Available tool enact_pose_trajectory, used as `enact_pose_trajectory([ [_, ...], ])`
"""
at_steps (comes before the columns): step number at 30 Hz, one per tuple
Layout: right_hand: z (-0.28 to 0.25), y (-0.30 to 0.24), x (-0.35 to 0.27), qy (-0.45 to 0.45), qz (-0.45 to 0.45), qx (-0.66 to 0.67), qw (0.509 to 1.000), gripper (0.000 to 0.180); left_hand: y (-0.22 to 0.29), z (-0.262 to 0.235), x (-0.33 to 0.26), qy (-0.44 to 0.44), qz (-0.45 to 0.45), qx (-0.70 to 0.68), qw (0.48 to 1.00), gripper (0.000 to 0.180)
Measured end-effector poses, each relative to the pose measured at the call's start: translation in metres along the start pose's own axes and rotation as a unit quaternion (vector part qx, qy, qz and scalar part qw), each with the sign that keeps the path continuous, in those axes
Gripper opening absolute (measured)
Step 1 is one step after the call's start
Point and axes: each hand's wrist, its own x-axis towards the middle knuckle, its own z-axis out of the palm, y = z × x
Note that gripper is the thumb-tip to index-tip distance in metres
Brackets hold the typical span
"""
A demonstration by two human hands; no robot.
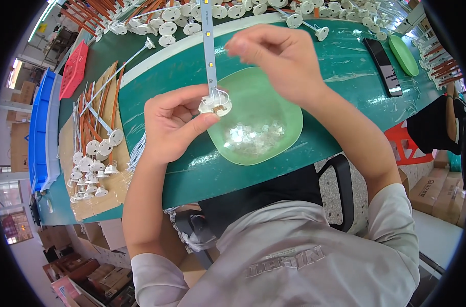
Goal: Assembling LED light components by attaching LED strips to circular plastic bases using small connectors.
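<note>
My left hand (174, 120) pinches a round white end cap (208, 107) between thumb and fingers. From the cap a narrow LED strip (209, 53) with small yellow chips stands up toward the far edge, and a thin white wire loops at its base. To the right of the strip, above the bowl's far rim, my right hand (279, 59) is raised with thumb and fingertips drawn together. Whatever those fingertips may hold is too small to make out. Under both hands sits a light green bowl (289, 123) with many small clear plastic pieces (256, 137) inside.
Strips with white caps (97, 163) lie on cardboard (72, 197) at the left, beside a blue tray (41, 128) and a red basket (73, 69). More capped pieces (169, 28) crowd the far edge. A black phone (382, 66) and small green dish (403, 55) lie right.
</note>
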Motion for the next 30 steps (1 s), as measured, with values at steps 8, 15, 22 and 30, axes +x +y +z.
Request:
enact_pose_trajectory([
  [8, -0.02, 0.014, 0.013, 0.055, 0.133, -0.02, 0.989, 0.03, 0.0, 0.003, 0.002, -0.005, -0.008, -0.035, 0.999, 0.039],
  [15, -0.003, 0.013, 0.001, 0.04, 0.005, -0.237, 0.971, 0.013, 0.0, 0.011, 0.004, 0.08, -0.023, -0.044, 0.996, 0.046],
  [22, 0.005, 0.005, -0.006, -0.077, -0.037, -0.229, 0.97, 0.012, 0.0, 0.011, 0.004, 0.195, 0.135, 0.538, 0.809, 0.038],
  [30, 0.018, 0.004, -0.013, -0.107, -0.001, -0.234, 0.966, 0.013, 0.006, 0.014, 0.002, 0.16, 0.27, 0.647, 0.695, 0.038],
])
